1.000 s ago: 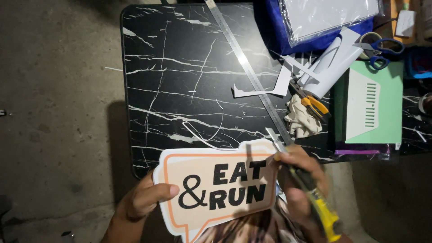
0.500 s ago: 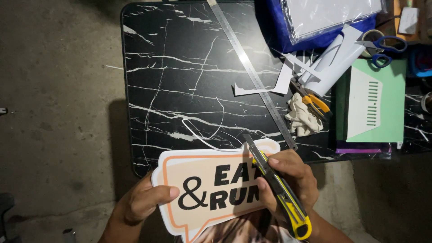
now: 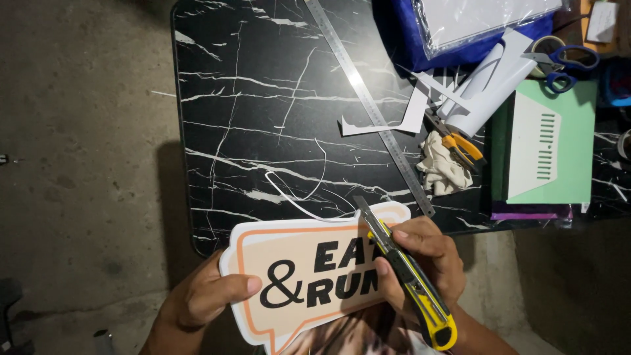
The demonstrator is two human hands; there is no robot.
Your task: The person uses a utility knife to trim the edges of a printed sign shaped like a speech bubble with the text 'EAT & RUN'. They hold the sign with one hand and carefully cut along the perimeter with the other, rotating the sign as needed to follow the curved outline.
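Head view shows our right hand point(image 3: 420, 263) gripping a yellow-and-black utility knife point(image 3: 406, 273), its blade at the upper edge of a speech-bubble sign point(image 3: 309, 279). Our left hand point(image 3: 207, 296) pinches the sign's edge at nine o'clock, thumb on its face. We judge the blade could slip toward that thumb or gouge the print, since the sign overhangs the black marble table point(image 3: 263, 112) unsupported. It is cream with an orange border and bold black lettering, at six o'clock.

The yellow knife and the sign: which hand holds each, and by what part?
Right hand grips the utility knife mid-handle; left hand pinches the sign at its left edge.
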